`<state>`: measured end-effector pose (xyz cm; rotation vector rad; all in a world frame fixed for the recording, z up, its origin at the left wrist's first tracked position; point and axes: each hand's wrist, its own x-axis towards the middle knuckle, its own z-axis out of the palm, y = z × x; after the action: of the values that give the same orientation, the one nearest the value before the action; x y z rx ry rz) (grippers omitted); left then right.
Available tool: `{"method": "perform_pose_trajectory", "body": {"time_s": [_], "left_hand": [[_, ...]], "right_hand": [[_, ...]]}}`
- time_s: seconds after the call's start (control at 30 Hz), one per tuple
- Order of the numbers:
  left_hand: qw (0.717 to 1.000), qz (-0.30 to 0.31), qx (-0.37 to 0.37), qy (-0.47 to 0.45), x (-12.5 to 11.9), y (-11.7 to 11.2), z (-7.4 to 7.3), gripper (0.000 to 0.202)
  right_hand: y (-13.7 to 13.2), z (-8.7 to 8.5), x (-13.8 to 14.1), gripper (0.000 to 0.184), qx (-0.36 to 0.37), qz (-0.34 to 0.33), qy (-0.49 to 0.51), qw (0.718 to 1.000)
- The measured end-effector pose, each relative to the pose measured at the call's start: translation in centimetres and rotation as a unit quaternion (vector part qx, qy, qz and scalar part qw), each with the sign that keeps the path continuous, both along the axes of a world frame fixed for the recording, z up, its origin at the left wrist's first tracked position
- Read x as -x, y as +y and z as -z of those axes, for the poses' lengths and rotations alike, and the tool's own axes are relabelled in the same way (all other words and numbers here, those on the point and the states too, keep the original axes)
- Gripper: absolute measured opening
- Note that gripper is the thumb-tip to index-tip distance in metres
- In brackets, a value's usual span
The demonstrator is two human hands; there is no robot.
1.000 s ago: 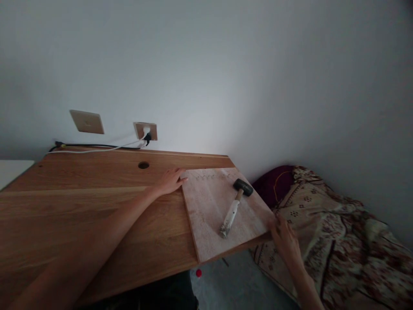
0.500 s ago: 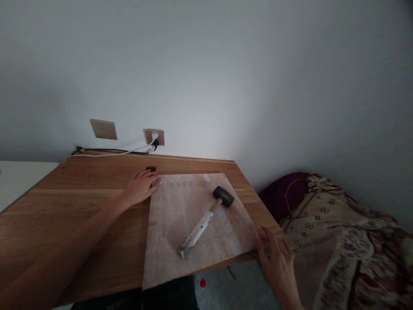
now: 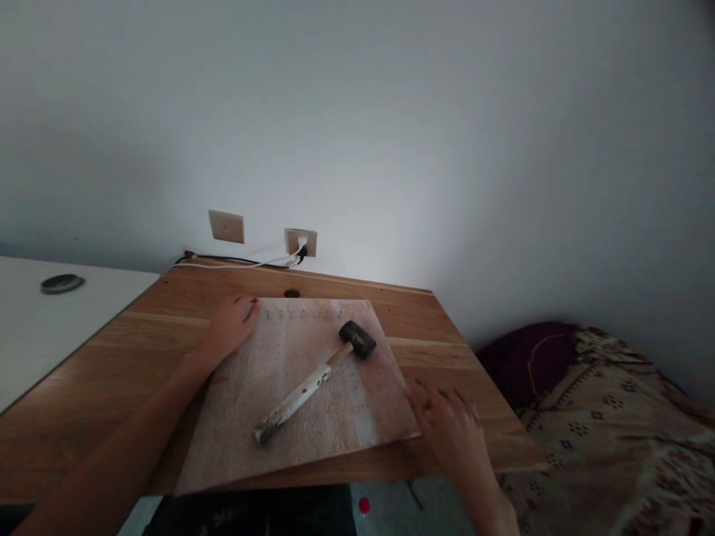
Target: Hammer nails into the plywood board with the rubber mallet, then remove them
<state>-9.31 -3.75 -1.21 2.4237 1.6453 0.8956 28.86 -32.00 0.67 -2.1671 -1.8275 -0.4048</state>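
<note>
Board, two-hand contact

Board [image 3: 346, 406] lies on desk [image 3: 441, 327], near edge overhanging; mallet [image 3: 313, 380] rests loose on it. Left hand [image 3: 229, 327] flat on far-left corner, right hand [image 3: 447, 424] open against near-right corner. Judgement: press evenly, lest mallet roll.

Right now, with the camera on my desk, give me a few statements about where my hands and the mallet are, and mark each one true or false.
1. The mallet lies on the slab. True.
2. The left hand grips the mallet's handle. False: it rests at the slab's far left corner, clear of the mallet.
3. The right hand is at the slab's near right corner. True.
4. The mallet's black head points toward the person. False: the head lies at the far end and the handle runs back toward the person.
5. Nothing is plugged in behind the desk. False: a white plug sits in the right-hand socket.
</note>
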Motion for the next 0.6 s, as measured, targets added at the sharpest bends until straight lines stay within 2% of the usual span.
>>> {"method": "perform_pose_trajectory", "body": {"time_s": [0.07, 0.13, 0.2, 0.27, 0.3, 0.37, 0.43, 0.6], "left_hand": [[1.0, 0.022, 0.002, -0.022, -0.9, 0.1, -0.3, 0.044], [0.998, 0.045, 0.007, -0.035, -2.4, 0.1, -0.8, 0.042], [0.996, 0.068, 0.011, -0.052, -3.9, 0.2, -1.2, 0.039], [0.993, 0.078, 0.013, -0.082, -5.1, 0.3, -1.4, 0.037], [0.992, 0.077, 0.011, -0.097, -5.4, 0.4, -1.4, 0.036], [0.99, 0.065, 0.013, -0.121, -5.4, 0.4, -1.1, 0.034], [0.988, 0.05, 0.027, -0.145, -4.8, 0.5, -0.8, 0.032], [0.972, 0.017, 0.09, -0.216, -3.4, 0.5, -0.7, 0.032]], "right_hand": [[2.6, -1.7, -0.2, 0.041, 0.052, 0.045, 0.054, 0.996], [6.6, -3.5, 0.0, 0.042, 0.055, 0.057, 0.133, 0.988], [11.5, -5.0, 0.6, 0.038, 0.014, 0.021, 0.217, 0.976], [16.5, -5.7, 1.7, 0.032, -0.046, 0.013, 0.331, 0.942], [18.8, -5.8, 2.3, 0.027, -0.07, 0.017, 0.401, 0.913], [22.5, -5.3, 3.5, 0.023, -0.068, 0.006, 0.447, 0.892], [24.6, -4.3, 4.4, 0.022, -0.061, -0.006, 0.488, 0.871], [25.3, -1.9, 4.3, 0.028, -0.061, -0.025, 0.583, 0.81]]}}
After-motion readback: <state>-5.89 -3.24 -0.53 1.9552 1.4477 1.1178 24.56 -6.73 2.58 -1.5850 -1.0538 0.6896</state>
